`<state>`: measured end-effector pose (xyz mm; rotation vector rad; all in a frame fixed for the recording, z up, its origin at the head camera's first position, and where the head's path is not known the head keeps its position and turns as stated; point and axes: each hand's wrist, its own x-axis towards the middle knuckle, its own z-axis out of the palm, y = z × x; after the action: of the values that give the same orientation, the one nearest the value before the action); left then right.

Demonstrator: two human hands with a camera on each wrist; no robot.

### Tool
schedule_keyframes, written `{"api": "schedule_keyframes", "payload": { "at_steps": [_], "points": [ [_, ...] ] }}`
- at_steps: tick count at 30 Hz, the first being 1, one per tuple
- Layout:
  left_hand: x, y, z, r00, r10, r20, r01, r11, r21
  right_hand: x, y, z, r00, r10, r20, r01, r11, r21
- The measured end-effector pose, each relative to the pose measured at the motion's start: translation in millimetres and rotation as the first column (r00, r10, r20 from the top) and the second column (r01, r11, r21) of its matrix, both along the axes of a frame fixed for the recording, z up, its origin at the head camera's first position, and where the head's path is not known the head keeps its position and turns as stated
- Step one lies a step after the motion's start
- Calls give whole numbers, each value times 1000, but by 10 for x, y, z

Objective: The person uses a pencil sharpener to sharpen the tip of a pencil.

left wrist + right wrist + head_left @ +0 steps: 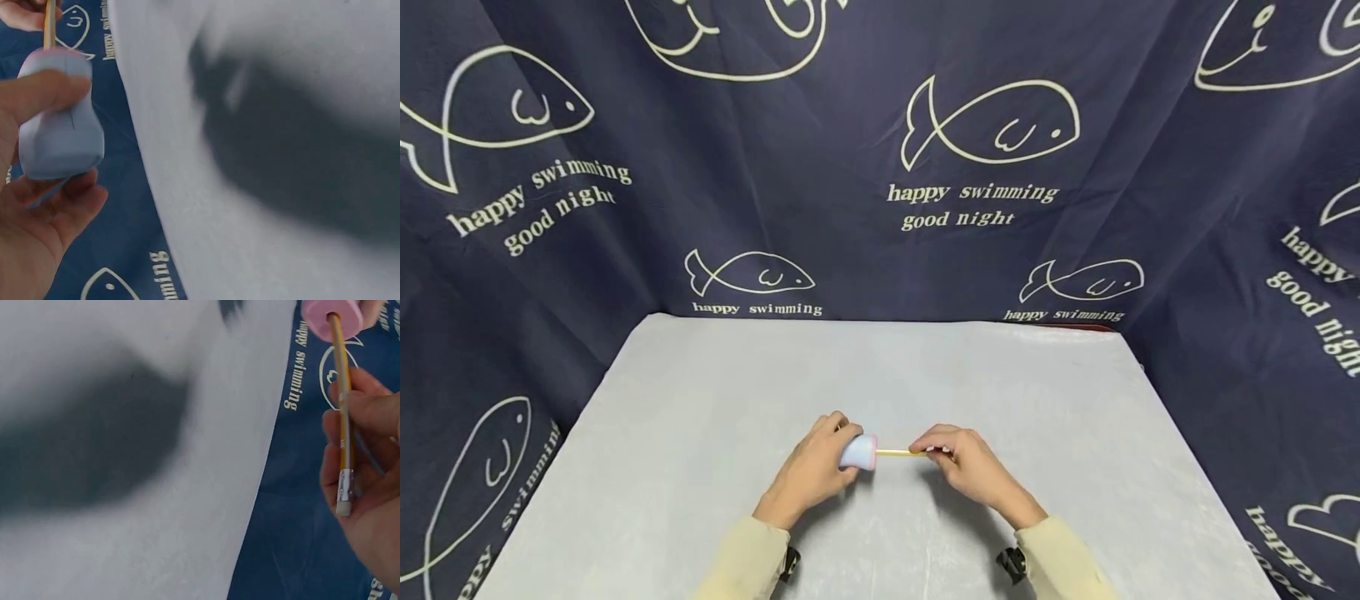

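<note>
A light blue pencil sharpener (59,147) with a pink end is gripped in my left hand (811,468), the thumb lying across its side in the left wrist view. My right hand (972,468) pinches a yellow pencil (344,425) between thumb and fingers. The pencil's far end goes into the hole in the sharpener's pink face (320,322), so its tip is hidden. Its metal band and white eraser (344,508) point back toward my right palm. Both hands are held above the table, with the pencil lying level between them in the head view.
A pale cloth covers the table (880,367), and shadows of the hands fall on it. Dark blue curtains (865,167) printed with fish and lettering hang behind and at both sides. A bit of red edge (1078,327) shows at the table's back right.
</note>
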<state>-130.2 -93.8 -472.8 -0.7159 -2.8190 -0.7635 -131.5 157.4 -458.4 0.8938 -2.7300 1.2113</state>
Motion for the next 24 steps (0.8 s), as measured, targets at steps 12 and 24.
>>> {"api": "schedule_keyframes", "payload": {
  "at_steps": [12,24],
  "points": [
    [7,-122,132,957,-164,239,89,951,295,31,-66,-72,698,86,-711,-35,996,86],
    [60,-71,146,920,-325,220,237,907,349,240,-147,77,600,68,-797,34,993,110]
  ]
}}
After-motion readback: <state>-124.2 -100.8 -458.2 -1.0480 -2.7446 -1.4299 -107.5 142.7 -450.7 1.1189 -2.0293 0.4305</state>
